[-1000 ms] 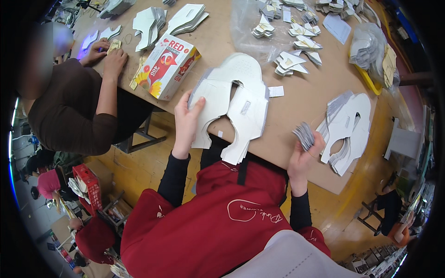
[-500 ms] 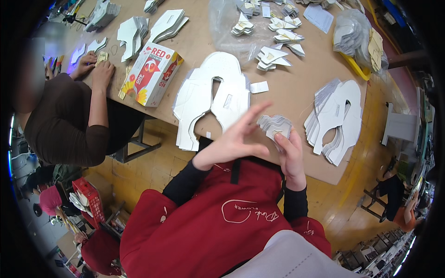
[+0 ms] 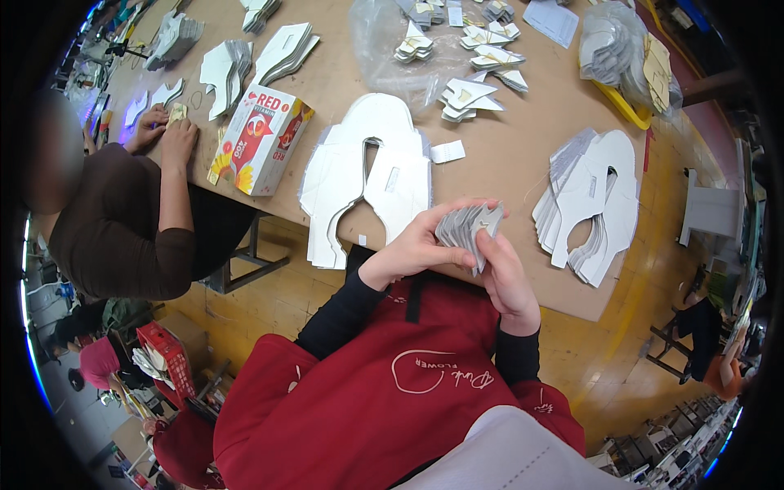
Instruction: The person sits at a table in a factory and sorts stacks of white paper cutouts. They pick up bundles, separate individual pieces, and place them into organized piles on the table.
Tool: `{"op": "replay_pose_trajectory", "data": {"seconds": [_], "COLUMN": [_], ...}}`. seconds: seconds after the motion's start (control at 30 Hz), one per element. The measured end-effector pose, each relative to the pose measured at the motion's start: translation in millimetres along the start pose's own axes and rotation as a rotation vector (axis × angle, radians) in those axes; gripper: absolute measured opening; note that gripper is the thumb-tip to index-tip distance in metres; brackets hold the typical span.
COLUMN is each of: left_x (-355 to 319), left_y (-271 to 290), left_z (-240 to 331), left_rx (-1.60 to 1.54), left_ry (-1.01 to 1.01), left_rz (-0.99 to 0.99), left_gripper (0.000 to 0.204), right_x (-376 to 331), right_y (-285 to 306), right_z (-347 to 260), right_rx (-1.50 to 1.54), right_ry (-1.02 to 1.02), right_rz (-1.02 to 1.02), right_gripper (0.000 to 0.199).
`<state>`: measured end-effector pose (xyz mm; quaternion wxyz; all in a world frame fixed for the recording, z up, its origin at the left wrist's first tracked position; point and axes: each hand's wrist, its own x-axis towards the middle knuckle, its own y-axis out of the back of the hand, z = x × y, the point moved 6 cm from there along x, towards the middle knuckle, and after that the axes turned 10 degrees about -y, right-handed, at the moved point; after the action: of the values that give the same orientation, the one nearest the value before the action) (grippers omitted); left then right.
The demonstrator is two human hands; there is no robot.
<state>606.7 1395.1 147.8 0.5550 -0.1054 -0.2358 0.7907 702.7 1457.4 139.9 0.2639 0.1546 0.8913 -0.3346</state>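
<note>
A small fanned stack of grey-white card pieces (image 3: 469,227) is held over the table's front edge. My left hand (image 3: 416,245) grips the stack from the left with fingers across its top. My right hand (image 3: 505,278) holds it from below and the right. Just beyond my hands lies a pile of large white die-cut card shapes (image 3: 367,175) with a keyhole-like cut-out. A second pile of the same shapes (image 3: 592,200) lies to the right.
A red and white carton (image 3: 261,139) stands left of the middle pile. A person in a brown top (image 3: 122,220) works at the left end of the brown table (image 3: 506,155). Bundles of small folded cards (image 3: 474,90) and clear plastic bags lie further back.
My left hand left the big white pile and came to the small stack. My right hand brought that stack from the right edge in front of me; both hands now hold it.
</note>
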Motion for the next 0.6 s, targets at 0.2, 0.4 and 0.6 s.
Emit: {"op": "replay_pose_trajectory", "data": {"seconds": [0.2, 0.4, 0.6], "left_x": [3.5, 3.6, 1.0], "left_y": [0.7, 5.7, -5.4], "left_z": [-28.2, -30.7, -24.4], "left_rx": [-0.151, -0.221, -0.142], "left_ry": [0.062, 0.101, 0.227], "left_rz": [0.159, 0.33, 0.196], "left_gripper": [0.07, 0.061, 0.063], "right_x": [9.5, -2.6, -9.0], "right_y": [21.3, 45.0, 35.1], "right_z": [1.3, -20.5, -34.5], "right_rx": [-0.158, -0.468, -0.471], "right_ry": [0.07, 0.45, 0.61], "right_rz": [0.11, 0.507, 0.444], "right_gripper": [0.047, 0.023, 0.027]}}
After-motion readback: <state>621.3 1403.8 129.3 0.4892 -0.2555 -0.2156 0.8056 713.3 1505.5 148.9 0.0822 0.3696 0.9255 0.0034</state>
